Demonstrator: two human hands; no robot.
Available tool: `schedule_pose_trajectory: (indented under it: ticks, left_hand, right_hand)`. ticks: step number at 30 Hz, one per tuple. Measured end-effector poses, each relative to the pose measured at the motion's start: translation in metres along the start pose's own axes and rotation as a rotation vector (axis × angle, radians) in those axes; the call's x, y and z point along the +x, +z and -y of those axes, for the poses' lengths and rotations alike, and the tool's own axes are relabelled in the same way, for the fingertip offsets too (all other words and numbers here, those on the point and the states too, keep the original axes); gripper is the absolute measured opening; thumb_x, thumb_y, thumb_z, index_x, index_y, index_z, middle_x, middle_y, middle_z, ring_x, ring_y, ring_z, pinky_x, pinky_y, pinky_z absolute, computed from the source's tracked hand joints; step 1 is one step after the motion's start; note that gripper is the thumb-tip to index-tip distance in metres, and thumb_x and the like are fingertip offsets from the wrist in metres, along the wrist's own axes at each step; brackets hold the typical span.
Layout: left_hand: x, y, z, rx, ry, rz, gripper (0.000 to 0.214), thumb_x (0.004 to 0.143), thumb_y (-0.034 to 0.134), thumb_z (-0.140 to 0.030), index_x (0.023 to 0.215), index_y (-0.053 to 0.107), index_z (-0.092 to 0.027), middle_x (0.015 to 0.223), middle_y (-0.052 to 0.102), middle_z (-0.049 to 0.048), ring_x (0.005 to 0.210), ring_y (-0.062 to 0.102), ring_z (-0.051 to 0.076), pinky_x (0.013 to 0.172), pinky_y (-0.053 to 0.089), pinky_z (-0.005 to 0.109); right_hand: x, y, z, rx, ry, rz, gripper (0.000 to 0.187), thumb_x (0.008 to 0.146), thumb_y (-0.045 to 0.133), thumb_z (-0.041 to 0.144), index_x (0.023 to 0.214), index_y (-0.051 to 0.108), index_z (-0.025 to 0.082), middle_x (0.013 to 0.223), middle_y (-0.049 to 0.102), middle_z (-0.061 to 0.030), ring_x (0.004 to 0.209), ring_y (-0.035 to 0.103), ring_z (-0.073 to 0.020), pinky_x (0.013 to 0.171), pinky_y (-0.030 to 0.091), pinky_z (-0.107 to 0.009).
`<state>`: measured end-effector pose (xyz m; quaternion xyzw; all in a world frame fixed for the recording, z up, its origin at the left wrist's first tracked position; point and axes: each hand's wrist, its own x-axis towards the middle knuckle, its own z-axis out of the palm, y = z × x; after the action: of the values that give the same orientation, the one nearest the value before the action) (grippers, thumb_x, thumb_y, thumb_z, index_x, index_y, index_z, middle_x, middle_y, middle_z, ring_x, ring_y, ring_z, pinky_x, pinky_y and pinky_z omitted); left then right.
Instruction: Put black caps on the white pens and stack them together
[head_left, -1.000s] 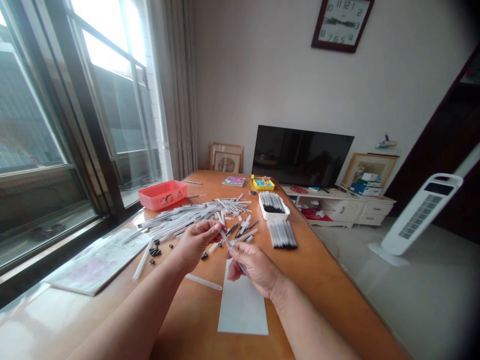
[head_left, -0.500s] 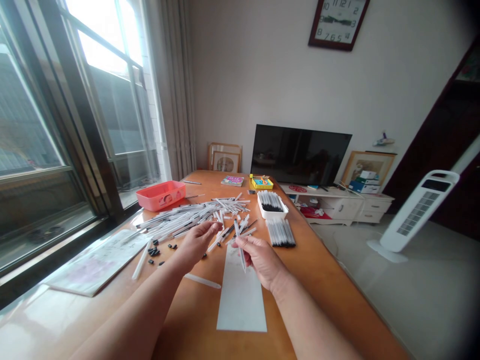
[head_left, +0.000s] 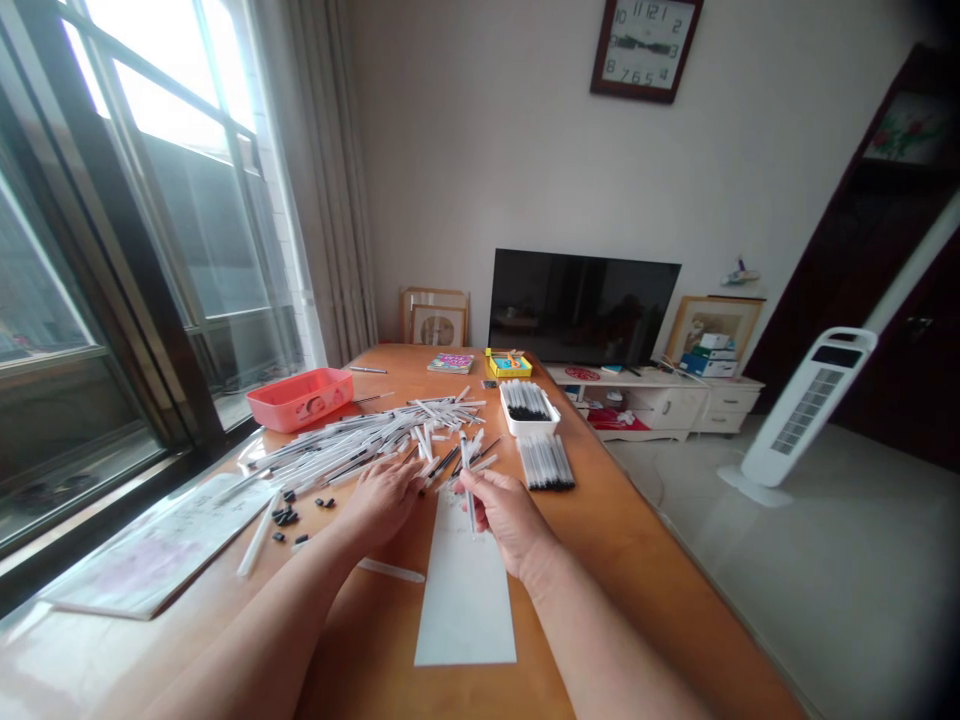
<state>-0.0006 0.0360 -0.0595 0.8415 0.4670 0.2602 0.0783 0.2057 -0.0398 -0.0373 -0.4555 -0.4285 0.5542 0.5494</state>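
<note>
In my right hand (head_left: 504,515), a slim whitish pen (head_left: 466,455) is pinched nearly upright between thumb and fingers, above a white paper strip (head_left: 465,610). My left hand (head_left: 386,495) is palm down, low over the table, its fingers stretched toward loose pen parts; whether the fingertips touch any part is hidden. Beyond it spreads a heap of clear pen barrels and dark refills (head_left: 352,440). Several small black caps (head_left: 285,516) lie left of my left forearm. One loose whitish tube (head_left: 391,570) lies between my left forearm and the strip.
A white box (head_left: 532,425) holds upright-leaning pens, with a row of black-tipped pens (head_left: 546,464) in front of it. A red bin (head_left: 300,400) stands at the window side. A booklet (head_left: 157,550) lies at left; a yellow box (head_left: 510,364) sits at the far end.
My left hand has lowered from a raised pinch to the tabletop, fingers reaching forward. My right hand still holds the pen, now more upright. The camera view has shifted slightly right.
</note>
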Motion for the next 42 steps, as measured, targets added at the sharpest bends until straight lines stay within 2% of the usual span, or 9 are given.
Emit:
schedule_pose_trajectory:
  ticks: [3,5,11,15,21,26,30,35,42]
  left_hand:
    - [0.001,-0.005,0.003,0.077,-0.013,0.03,0.032,0.094,0.043,-0.033,0.097,0.073,-0.023,0.096,0.068,0.0127,0.094,0.059,0.029,0.089,0.038,0.039]
    - [0.0,-0.008,0.006,0.112,-0.048,0.04,0.03,0.092,0.045,-0.028,0.092,0.074,-0.023,0.096,0.067,0.0124,0.09,0.058,0.028,0.084,0.038,0.037]
    - [0.0,-0.011,0.017,0.187,-0.203,0.017,0.032,0.083,0.049,-0.02,0.104,0.073,-0.023,0.109,0.069,0.012,0.096,0.057,0.029,0.082,0.039,0.037]
    - [-0.001,-0.012,0.018,0.235,-0.199,0.03,0.045,0.082,0.047,-0.017,0.119,0.07,-0.028,0.125,0.066,0.0083,0.103,0.055,0.029,0.087,0.039,0.039]
    - [-0.003,-0.016,0.011,0.33,-0.238,0.105,0.033,0.085,0.046,-0.024,0.101,0.075,-0.031,0.11,0.068,0.0078,0.105,0.053,0.033,0.084,0.039,0.042]
    - [-0.002,-0.019,0.014,0.345,-0.268,0.067,0.022,0.083,0.051,-0.026,0.093,0.071,-0.027,0.108,0.067,0.0083,0.104,0.055,0.032,0.083,0.039,0.042]
    - [-0.002,-0.024,0.01,0.202,-0.219,0.01,0.017,0.087,0.048,-0.029,0.091,0.063,-0.023,0.096,0.069,0.0072,0.09,0.059,0.026,0.075,0.04,0.034]
    - [-0.001,-0.026,-0.015,-0.15,-0.074,-0.022,0.017,0.09,0.048,-0.035,0.086,0.057,-0.021,0.079,0.063,0.0015,0.071,0.056,0.017,0.066,0.04,0.028]
    - [-0.005,-0.017,-0.035,-0.379,0.001,0.013,0.017,0.09,0.053,-0.036,0.091,0.06,-0.02,0.082,0.063,0.0013,0.073,0.054,0.015,0.065,0.041,0.026]
  right_hand:
    - [0.0,0.0,0.001,-0.003,0.001,-0.005,0.045,0.077,0.072,0.057,0.082,0.072,0.013,0.061,0.057,-0.0002,0.046,0.039,-0.0063,0.043,0.027,-0.021]
    - [-0.001,0.0,0.002,-0.002,0.002,-0.007,0.045,0.077,0.072,0.057,0.082,0.072,0.013,0.061,0.057,-0.0001,0.046,0.04,-0.0063,0.043,0.027,-0.021]
    - [-0.002,-0.001,0.003,0.016,0.0,-0.015,0.042,0.079,0.071,0.054,0.081,0.071,0.013,0.062,0.057,0.0,0.047,0.039,-0.0062,0.044,0.026,-0.021]
    - [-0.002,-0.001,0.003,0.012,-0.003,-0.02,0.041,0.08,0.07,0.054,0.081,0.071,0.013,0.062,0.057,0.0001,0.047,0.039,-0.0059,0.044,0.026,-0.021]
    - [-0.001,-0.002,0.002,0.016,0.0,-0.026,0.042,0.079,0.07,0.054,0.082,0.072,0.013,0.061,0.057,0.0003,0.047,0.038,-0.0056,0.044,0.027,-0.02]
    - [0.001,-0.003,0.0,0.015,-0.011,-0.038,0.042,0.079,0.07,0.055,0.082,0.071,0.013,0.061,0.058,0.0001,0.046,0.038,-0.0053,0.043,0.027,-0.02]
    - [0.003,-0.004,-0.001,0.053,-0.024,-0.082,0.037,0.076,0.076,0.05,0.082,0.067,0.015,0.066,0.06,0.0002,0.051,0.048,-0.0071,0.045,0.036,-0.018]
    - [0.002,-0.003,0.004,0.193,-0.05,-0.152,0.036,0.072,0.081,0.042,0.091,0.063,0.017,0.083,0.069,-0.0034,0.074,0.067,-0.0152,0.066,0.054,-0.026]
    - [0.001,-0.003,0.009,0.286,-0.116,-0.211,0.033,0.074,0.081,0.036,0.094,0.063,0.018,0.09,0.072,-0.0051,0.083,0.071,-0.0182,0.078,0.056,-0.031]
